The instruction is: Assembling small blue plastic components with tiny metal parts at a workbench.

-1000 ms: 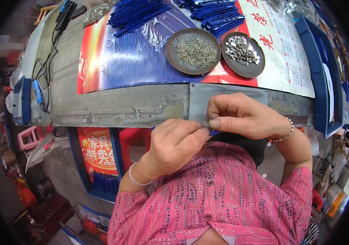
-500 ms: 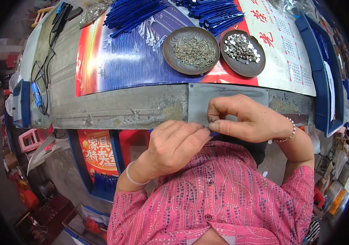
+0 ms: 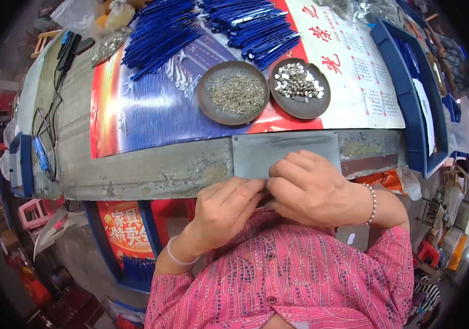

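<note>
We see our left hand (image 3: 224,209) and right hand (image 3: 308,186) meeting at the near edge of the surface (image 3: 146,172), fingers pinched together on something too small to identify, just over one grey metal plate (image 3: 284,151). Beyond it stand two round dishes, one (image 3: 233,100) of thin pins, one (image 3: 299,88) of shiny round caps, and two heaps of blue strips (image 3: 160,33).

worn grey workbench (image 3: 135,175) over cluttered floor, pink stool (image 3: 32,213).
</note>
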A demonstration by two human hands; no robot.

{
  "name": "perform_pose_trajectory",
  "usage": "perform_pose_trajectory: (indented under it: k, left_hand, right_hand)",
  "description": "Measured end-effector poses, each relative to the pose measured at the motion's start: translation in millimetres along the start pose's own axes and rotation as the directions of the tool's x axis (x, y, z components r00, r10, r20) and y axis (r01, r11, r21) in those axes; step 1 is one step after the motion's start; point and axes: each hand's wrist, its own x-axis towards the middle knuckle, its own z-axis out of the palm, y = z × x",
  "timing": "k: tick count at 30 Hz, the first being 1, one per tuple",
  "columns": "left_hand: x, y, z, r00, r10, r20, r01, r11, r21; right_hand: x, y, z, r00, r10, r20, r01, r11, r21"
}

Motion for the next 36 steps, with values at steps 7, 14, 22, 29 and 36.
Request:
perform_pose_trajectory:
  k: [7, 14, 22, 29, 36]
  left_hand:
    - [7, 10, -3, 0.964, -0.259, -0.055, 0.245, 0.951, -0.187]
    - [-3, 11, 7, 0.927, -0.376, 0.006, 0.355, 0.869, -0.345]
    - [-4, 12, 16, 0.803, -0.594, 0.039, 0.470, 0.593, -0.654]
    - [1, 6, 32, 0.747, -0.658, 0.092, 0.403, 0.338, -0.850]
    - [-2, 9, 44, 0.795, -0.601, 0.086, 0.320, 0.295, -0.900]
  right_hand:
    - [-24, 58, -14, 0.892, 0.364, -0.268, -0.417, 0.892, -0.177]
    - [-21, 73, -17, 0.892, 0.435, -0.122, -0.450, 0.831, -0.328]
    - [-22, 81, -14, 0.916, 0.388, -0.097, -0.400, 0.883, -0.246]
    - [-23, 22, -2, 0.930, 0.290, -0.226, -0.220, 0.932, 0.288]
    - [-15, 10, 29, 0.888, 0.336, -0.314, -0.162, 0.868, 0.470]
